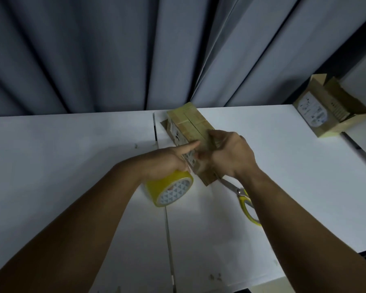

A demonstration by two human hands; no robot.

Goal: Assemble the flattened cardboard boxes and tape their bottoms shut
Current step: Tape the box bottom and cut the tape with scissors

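A long brown cardboard box (190, 123) lies on the white table (72, 155), its upper face striped with yellowish tape. My left hand (171, 159) grips a yellow tape roll (171, 191) against the table, and its forefinger points onto the box's side. My right hand (230, 155) presses down on the near end of the box, fingers curled over its top edge. The box's near end is partly hidden behind both hands.
Yellow-handled scissors (243, 197) lie on the table under my right wrist. An assembled cardboard box (330, 108) with open flaps sits at the far right corner. Grey curtains (114, 56) hang behind the table. A seam (169, 240) runs between two tabletops.
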